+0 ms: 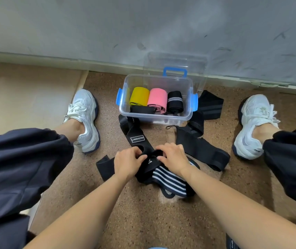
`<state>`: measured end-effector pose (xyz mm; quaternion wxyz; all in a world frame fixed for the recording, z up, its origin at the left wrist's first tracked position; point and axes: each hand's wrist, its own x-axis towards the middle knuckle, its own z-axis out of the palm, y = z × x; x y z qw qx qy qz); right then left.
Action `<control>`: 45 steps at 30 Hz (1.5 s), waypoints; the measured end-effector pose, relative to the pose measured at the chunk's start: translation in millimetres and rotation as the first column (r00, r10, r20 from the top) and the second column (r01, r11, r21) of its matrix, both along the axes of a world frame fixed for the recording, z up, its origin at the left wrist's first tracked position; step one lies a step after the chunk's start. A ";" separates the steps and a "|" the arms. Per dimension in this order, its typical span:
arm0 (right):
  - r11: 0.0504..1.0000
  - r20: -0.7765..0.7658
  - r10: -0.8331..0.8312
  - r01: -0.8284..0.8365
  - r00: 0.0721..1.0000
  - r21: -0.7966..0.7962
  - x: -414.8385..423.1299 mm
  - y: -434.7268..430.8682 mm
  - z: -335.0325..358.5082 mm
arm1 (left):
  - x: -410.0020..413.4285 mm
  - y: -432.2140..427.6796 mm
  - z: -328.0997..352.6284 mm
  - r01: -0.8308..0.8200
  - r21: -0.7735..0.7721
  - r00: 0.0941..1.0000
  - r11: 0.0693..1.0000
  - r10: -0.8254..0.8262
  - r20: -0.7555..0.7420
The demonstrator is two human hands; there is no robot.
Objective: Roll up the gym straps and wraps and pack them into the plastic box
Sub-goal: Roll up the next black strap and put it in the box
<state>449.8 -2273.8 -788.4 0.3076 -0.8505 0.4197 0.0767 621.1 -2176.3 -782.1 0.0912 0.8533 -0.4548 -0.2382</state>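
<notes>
On the speckled floor (143,221), a striped wrap (170,180) is being gripped by the left hand (126,163) and the right hand (175,156). Farther off, the plastic box (154,118) is being backed by a grey wall (107,29).

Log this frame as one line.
step: rolling | left hand: grips striped wrap | right hand: grips striped wrap | plastic box: open, yellow roll, pink roll, black roll inside | floor: black straps unrolled

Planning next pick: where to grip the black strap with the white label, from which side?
Probably the labelled strap at its free end by the plastic box, pinched from above-left: it lies flat, the box blocks the far side, the left hand and right hand crowd its near end.
</notes>
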 end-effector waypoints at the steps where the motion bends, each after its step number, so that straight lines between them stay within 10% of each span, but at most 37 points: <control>1: 0.999 -0.025 0.020 -0.020 0.999 -0.026 -1.4 -0.9 -1.1 | 0.6 0.9 -0.8 0.003 -0.004 1.000 1.000 -0.003 -0.011; 14: 0.991 0.078 -0.082 0.072 0.994 0.117 4.5 -3.9 -10.5 | 19.5 8.7 -5.5 -0.040 -0.124 0.930 0.991 -0.009 -0.367; 21: 0.945 -0.076 -0.310 0.316 0.948 0.084 -55.8 -27.3 -15.1 | 42.7 12.3 -4.1 -0.230 -0.071 0.942 0.971 0.204 -0.267; 26: 0.859 0.130 -0.513 0.505 0.849 0.091 -70.7 -41.6 -11.8 | 35.6 4.6 -2.9 -0.197 -0.077 0.949 0.977 0.170 -0.265; 31: 0.919 -0.110 -0.383 0.391 0.917 0.058 -81.3 -66.7 -20.9 | 17.0 -1.1 -3.6 -0.169 -0.101 0.962 0.980 0.141 -0.235; 37: 0.949 -0.009 -0.315 0.315 0.949 0.001 -67.6 -64.7 -20.5 | 13.2 -0.8 1.8 -0.171 -0.182 0.982 0.968 0.153 -0.108; 45: 0.991 0.195 -0.079 0.056 0.978 0.122 -39.9 -37.6 12.1 | -9.9 -33.8 4.2 0.434 -0.244 0.896 0.867 -0.444 0.017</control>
